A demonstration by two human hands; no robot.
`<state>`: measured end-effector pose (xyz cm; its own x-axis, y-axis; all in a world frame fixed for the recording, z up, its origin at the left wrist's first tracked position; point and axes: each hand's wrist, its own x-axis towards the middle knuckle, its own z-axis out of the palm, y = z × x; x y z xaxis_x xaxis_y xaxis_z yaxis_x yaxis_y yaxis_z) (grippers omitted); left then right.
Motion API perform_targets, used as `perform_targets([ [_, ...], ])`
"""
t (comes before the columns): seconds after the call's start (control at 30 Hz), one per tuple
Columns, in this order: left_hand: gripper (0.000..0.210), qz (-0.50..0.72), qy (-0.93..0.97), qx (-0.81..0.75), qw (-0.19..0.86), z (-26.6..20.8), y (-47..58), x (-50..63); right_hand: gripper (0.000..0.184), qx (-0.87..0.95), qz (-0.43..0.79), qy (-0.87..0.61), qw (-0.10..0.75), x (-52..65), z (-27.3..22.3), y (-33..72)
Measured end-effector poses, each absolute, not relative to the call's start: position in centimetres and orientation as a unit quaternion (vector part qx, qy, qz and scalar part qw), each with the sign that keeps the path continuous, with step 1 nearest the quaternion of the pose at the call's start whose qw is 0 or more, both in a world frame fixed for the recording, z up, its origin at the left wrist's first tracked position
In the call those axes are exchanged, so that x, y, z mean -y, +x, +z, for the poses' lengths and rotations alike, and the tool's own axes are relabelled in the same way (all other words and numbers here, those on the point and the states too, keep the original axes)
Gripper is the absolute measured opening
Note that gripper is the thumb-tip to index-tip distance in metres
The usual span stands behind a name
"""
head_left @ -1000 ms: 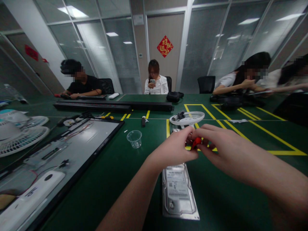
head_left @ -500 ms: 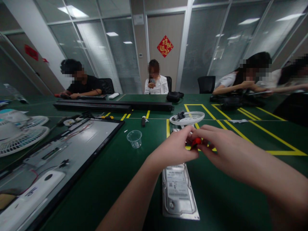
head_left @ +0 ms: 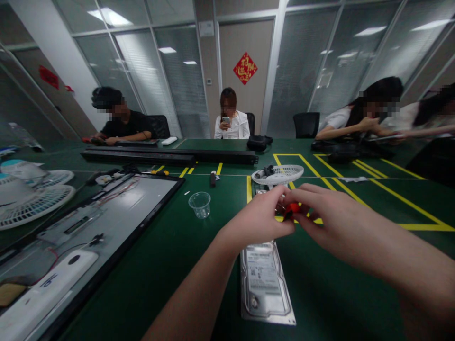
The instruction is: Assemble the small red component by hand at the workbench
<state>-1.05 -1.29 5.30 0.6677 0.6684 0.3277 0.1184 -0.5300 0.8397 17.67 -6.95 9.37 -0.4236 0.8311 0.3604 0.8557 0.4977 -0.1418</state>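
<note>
My left hand [head_left: 261, 215] and my right hand [head_left: 329, 210] meet in front of me, fingertips pinched around a small red and black object [head_left: 293, 208]. Fingers cover most of it, so its kind does not show. Below my hands a silver hard drive [head_left: 265, 284] lies label side up on the green table [head_left: 170, 279]; my left hand hides its far end. To the left stands a clear plastic cup [head_left: 200, 206]. Just beyond my fingers is a white slotted fan guard [head_left: 277, 174] with small dark parts on it.
A flat display panel [head_left: 142, 203] with a white casing piece [head_left: 53, 289] takes up the left side, beside white fan parts [head_left: 42, 199]. Long black bars [head_left: 170, 156] lie across the far side. Yellow tape [head_left: 419, 227] marks the right. Several people sit opposite.
Both hands stay nearly in place, still pinching the red and black object, whose red part is turned slightly. The whole view has shifted a little.
</note>
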Motion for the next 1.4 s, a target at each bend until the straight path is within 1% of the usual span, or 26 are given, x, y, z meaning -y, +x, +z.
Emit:
perform_targets([
  [0.03,0.032,0.327,0.814,-0.244,0.414,5.28,-1.06,1.27,0.032,0.841,-0.034,-0.506,0.19,6.86,9.34,17.66],
  [0.17,0.028,0.323,0.818,-0.235,0.414,5.21,-1.02,1.1,0.012,0.814,-0.035,-0.556,0.164,6.59,9.34,17.7],
  [0.2,0.026,0.319,0.819,-0.233,0.415,5.22,-1.0,1.08,0.01,0.809,-0.033,-0.565,0.16,6.59,9.36,17.73],
  [0.3,0.029,0.316,0.82,-0.231,0.418,5.35,-1.01,1.14,0.013,0.811,-0.029,-0.559,0.169,6.76,9.42,17.74],
  [0.4,0.034,0.325,0.816,-0.233,0.417,5.52,-1.09,1.32,0.027,0.833,-0.021,-0.52,0.19,6.98,9.49,17.65],
  [0.47,0.034,0.327,0.815,-0.238,0.415,5.55,-1.11,1.39,0.032,0.84,-0.021,-0.508,0.188,6.99,9.52,17.55],
  [0.5,0.033,0.327,0.814,-0.24,0.415,5.52,-1.1,1.39,0.03,0.839,-0.023,-0.513,0.182,6.95,9.53,17.49],
  [0.6,0.032,0.322,0.812,-0.234,0.428,5.3,-0.99,1.27,0.015,0.818,-0.027,-0.553,0.159,6.73,9.54,17.34],
  [0.67,0.031,0.318,0.81,-0.229,0.436,5.19,-0.9,1.19,0.01,0.807,-0.026,-0.572,0.147,6.66,9.52,17.34],
  [0.73,0.034,0.316,0.812,-0.228,0.436,5.21,-0.88,1.2,0.011,0.808,-0.028,-0.568,0.154,6.72,9.46,17.45],
  [0.83,0.039,0.32,0.814,-0.238,0.423,5.42,-0.97,1.38,0.023,0.829,-0.025,-0.525,0.19,6.93,9.37,17.71],
  [0.9,0.037,0.323,0.816,-0.246,0.411,5.51,-1.04,1.45,0.029,0.843,-0.021,-0.501,0.196,6.97,9.33,17.82],
  [0.97,0.033,0.322,0.82,-0.248,0.403,5.42,-1.04,1.38,0.025,0.842,-0.022,-0.506,0.184,6.89,9.3,17.84],
  [1.07,0.028,0.315,0.824,-0.236,0.407,5.04,-0.91,1.09,0.012,0.817,-0.021,-0.554,0.158,6.72,9.28,17.75],
  [1.1,0.026,0.313,0.825,-0.235,0.407,4.93,-0.86,1.0,0.01,0.81,-0.02,-0.566,0.153,6.71,9.28,17.72],
  [1.2,0.028,0.316,0.823,-0.237,0.408,4.86,-0.81,0.99,0.013,0.813,-0.017,-0.558,0.168,6.88,9.33,17.66],
  [1.27,0.036,0.32,0.817,-0.242,0.415,5.04,-0.88,1.17,0.02,0.83,-0.016,-0.527,0.183,7.0,9.38,17.62],
  [1.33,0.036,0.322,0.814,-0.247,0.416,5.24,-0.97,1.35,0.027,0.842,-0.014,-0.507,0.184,6.99,9.4,17.58],
  [1.4,0.033,0.324,0.818,-0.245,0.408,5.33,-1.01,1.4,0.024,0.84,-0.018,-0.514,0.175,6.86,9.4,17.56],
])
